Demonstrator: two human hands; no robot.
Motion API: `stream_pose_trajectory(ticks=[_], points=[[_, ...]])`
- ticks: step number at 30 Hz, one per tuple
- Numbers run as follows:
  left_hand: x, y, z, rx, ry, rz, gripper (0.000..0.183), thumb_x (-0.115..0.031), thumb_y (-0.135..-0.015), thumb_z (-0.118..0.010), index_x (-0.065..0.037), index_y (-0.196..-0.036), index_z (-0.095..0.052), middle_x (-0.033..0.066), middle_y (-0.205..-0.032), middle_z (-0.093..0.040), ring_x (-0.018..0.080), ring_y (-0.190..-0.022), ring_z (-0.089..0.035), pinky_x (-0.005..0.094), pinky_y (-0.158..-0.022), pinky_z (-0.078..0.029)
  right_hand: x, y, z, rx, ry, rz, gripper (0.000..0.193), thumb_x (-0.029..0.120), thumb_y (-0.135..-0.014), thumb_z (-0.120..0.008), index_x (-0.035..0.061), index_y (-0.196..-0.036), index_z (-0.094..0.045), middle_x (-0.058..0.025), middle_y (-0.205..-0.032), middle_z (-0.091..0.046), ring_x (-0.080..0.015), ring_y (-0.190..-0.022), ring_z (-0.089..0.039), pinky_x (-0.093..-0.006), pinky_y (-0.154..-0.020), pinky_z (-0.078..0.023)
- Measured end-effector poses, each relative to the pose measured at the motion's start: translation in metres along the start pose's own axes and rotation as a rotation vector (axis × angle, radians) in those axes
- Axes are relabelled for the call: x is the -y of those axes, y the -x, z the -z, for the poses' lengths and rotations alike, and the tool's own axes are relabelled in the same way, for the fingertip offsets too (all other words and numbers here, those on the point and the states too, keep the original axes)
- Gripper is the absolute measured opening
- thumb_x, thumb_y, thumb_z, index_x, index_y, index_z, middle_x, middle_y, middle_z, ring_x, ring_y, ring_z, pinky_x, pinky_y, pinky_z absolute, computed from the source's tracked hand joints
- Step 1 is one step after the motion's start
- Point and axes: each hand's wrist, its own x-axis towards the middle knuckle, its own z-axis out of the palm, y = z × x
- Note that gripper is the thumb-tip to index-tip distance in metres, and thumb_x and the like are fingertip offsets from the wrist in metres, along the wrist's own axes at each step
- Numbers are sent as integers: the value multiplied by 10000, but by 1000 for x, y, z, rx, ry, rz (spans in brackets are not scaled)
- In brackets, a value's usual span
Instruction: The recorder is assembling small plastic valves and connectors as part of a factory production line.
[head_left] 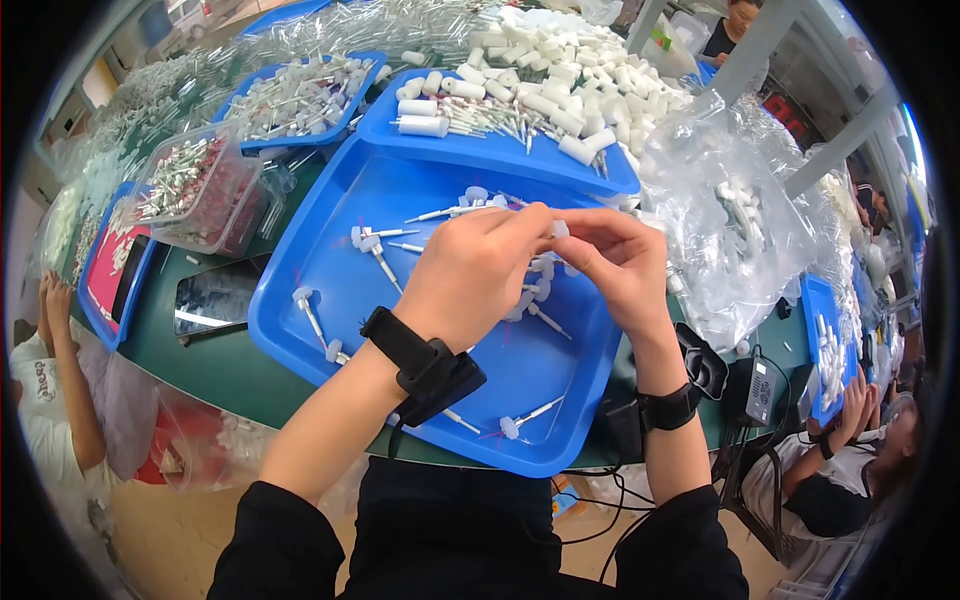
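Note:
My right hand pinches a small white plastic piece between thumb and fingertips. Close against it, my left hand has its fingers drawn together; its back hides whatever they grip. Both hands are over a large blue tray. Several thin white rods with round frosted heads lie scattered in that tray, among them one at the front and one at the left. More of these pieces sit partly hidden beneath my hands.
A smaller blue tray with rods and white cylinders overlaps the far rim. Beyond lies a heap of white cylinders. At left are a clear box of rods and a phone; at right, a plastic bag. Other people sit at both sides.

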Motion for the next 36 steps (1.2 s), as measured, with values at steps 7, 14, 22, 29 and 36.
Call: stream_pose_trajectory(ticks=[7,14,22,29,36], points=[[15,-3,8,-145,-213,199,44,-93,-813,-580,-53,-799,-565,61,-707,-617,228,-676,-571,338,-612,-441,8,-103,7,-154,679,147,210,194,-740,-689,39,-882,-697,-124,-753,-671,-182,-694,-648,-282,-646,-502],[23,-2,12,-232,-485,227,236,-47,-699,-547,-69,-934,-552,59,-886,-591,250,-885,-494,371,-761,-363,-28,-145,-11,-40,1219,-80,224,253,-631,-697,61,-746,-702,-115,-685,-658,-260,-676,-645,-336,-652,-514],[17,-9,14,-306,-21,198,167,-141,-870,-537,-8,-950,-599,78,-824,-610,219,-759,-533,320,-700,-421,37,-52,-19,-424,1015,191,165,217,-657,-667,56,-694,-675,-86,-649,-637,-216,-620,-627,-311,-565,-477],[4,-6,2,5,777,250,236,-137,-957,-418,17,-880,-578,38,-737,-576,91,-682,-530,210,-643,-419,30,43,-48,-316,501,129,104,116,-716,-712,52,-763,-645,-17,-716,-587,-53,-551,-488,-188,-491,-375],[12,0,4,-38,634,344,236,-166,-963,-415,12,-998,-565,30,-716,-555,86,-654,-513,216,-620,-410,33,14,126,-784,1037,15,205,187,-753,-629,-11,-709,-654,-161,-663,-633,-302,-592,-618,-363,-574,-474]])
